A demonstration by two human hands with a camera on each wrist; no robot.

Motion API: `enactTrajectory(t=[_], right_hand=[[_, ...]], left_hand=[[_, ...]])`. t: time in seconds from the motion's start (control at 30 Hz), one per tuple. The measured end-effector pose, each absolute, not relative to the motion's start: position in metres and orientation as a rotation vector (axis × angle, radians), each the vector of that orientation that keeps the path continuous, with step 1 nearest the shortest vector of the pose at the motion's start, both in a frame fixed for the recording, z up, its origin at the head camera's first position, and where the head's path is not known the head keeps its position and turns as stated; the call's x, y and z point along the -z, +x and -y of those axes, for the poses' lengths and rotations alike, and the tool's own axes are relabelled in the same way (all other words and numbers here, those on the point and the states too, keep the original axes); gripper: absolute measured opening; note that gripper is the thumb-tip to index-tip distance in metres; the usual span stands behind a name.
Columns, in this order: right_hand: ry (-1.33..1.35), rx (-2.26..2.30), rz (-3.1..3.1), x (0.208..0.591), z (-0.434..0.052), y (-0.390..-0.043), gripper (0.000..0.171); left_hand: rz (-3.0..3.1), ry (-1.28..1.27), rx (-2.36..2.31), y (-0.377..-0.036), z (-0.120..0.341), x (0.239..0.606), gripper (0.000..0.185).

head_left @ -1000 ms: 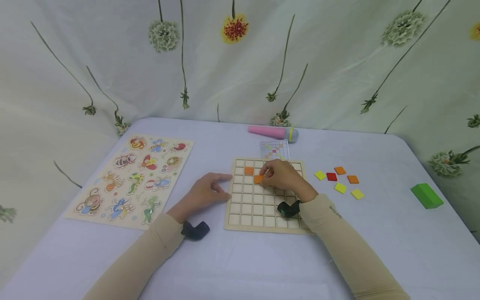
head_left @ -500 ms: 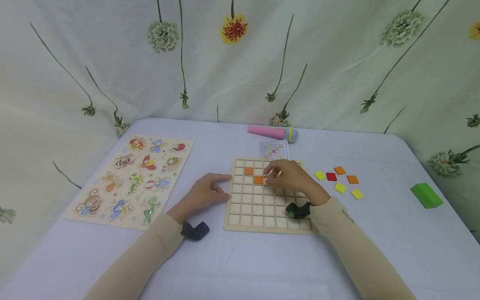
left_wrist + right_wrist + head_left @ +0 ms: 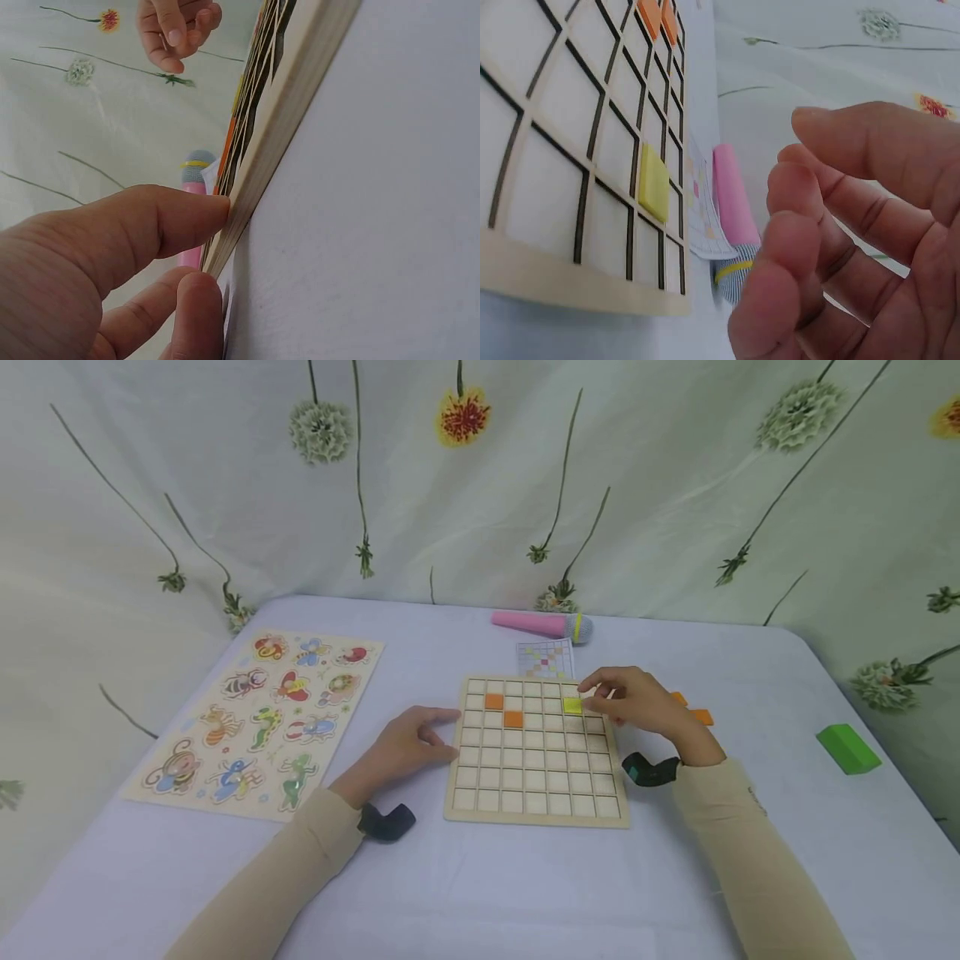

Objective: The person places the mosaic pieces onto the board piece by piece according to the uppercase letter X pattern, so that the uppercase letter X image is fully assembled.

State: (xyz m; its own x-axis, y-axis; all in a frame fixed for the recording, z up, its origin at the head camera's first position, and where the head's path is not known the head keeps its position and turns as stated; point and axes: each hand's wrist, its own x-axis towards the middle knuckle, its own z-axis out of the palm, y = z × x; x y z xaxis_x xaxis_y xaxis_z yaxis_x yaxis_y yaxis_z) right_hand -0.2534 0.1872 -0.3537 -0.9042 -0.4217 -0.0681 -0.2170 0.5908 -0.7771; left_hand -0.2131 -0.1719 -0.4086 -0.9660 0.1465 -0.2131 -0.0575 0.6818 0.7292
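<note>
A wooden grid board lies in the middle of the table. Two orange tiles sit in its upper left cells, and a yellow tile sits in the second row near the right. My right hand hovers just right of the yellow tile with fingers loosely curled and nothing in them. In the right wrist view the yellow tile lies flat in its cell, apart from the fingers. My left hand rests on the cloth with thumb and a fingertip against the board's left edge.
Two loose orange tiles show past my right hand. A pattern card and a pink toy microphone lie behind the board. An animal peg puzzle is at left, a green block at far right.
My right hand left the second orange tile and moved right across the board. A yellow tile now lies in a cell near the right. The left hand stayed put.
</note>
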Motion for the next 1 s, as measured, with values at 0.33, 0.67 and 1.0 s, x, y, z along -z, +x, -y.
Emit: enactTrajectory(t=[0.33,0.67,1.0], right_hand=[[-0.362,1.325,-2.521,0.363,-0.230,-0.264,0.033],[-0.192,1.309,-2.564,0.379,-0.260,-0.271,0.036],[-0.243,1.230,-2.566,0.388,-0.264,-0.276,0.040]], left_hand=[[-2.651,0.087,-1.147,-0.214,0.173,0.410,0.064],[-2.651,0.089,-1.149,-0.214,0.173,0.409,0.064],[-2.648,0.043,-1.137,-0.214,0.171,0.408,0.064]])
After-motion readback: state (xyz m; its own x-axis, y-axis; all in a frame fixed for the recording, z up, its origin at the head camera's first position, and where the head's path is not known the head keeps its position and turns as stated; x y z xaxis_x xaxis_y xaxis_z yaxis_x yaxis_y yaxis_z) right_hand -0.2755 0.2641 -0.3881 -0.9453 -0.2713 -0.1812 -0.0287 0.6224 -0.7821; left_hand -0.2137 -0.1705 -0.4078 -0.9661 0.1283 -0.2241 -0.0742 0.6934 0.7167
